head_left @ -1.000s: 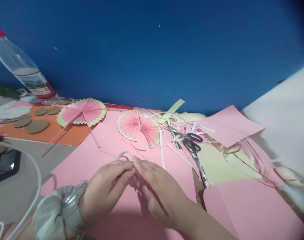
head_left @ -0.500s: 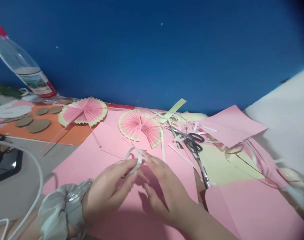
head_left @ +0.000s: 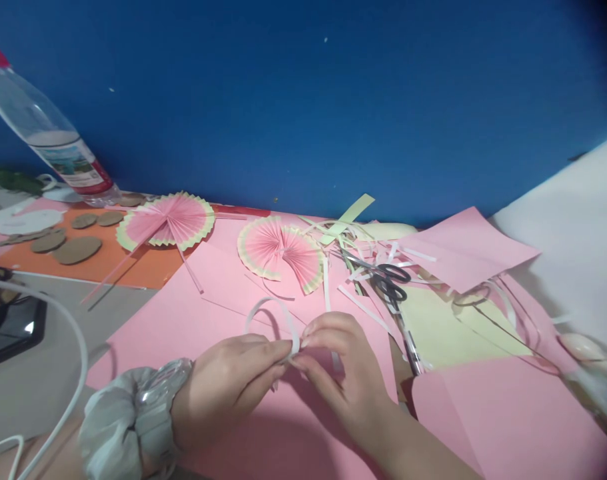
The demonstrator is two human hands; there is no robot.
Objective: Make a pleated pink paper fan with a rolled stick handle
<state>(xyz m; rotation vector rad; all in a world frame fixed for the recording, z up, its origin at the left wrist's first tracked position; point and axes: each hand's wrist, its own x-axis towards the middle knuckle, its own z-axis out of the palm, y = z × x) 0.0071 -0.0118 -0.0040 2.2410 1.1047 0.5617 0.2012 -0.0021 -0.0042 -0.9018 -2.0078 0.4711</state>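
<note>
My left hand [head_left: 233, 387] and my right hand [head_left: 343, 373] meet over a large pink paper sheet [head_left: 183, 320], fingertips pinched together on a thin white paper strip [head_left: 276, 313] that curls up in a loop behind them. A grey scrunchie [head_left: 118, 427] sits on my left wrist. Just beyond lie a folded pink fan with pale green edge [head_left: 279, 252] and another pink fan [head_left: 169, 220] further left. Black-handled scissors [head_left: 390, 287] rest to the right of my right hand among cut strips.
A tilted plastic bottle [head_left: 53, 143] with a red cap stands far left by an orange sheet [head_left: 108, 263] bearing cardboard discs [head_left: 76, 250]. Pale yellow paper [head_left: 443, 330] and more pink sheets [head_left: 463, 247] lie right. A white cable [head_left: 68, 373] and dark phone [head_left: 8, 327] sit at left. Blue wall behind.
Both hands have slid right and nearer to me. The strip's loop has opened up taller, and my right fingers have curled from stretched out into a pinch on it.
</note>
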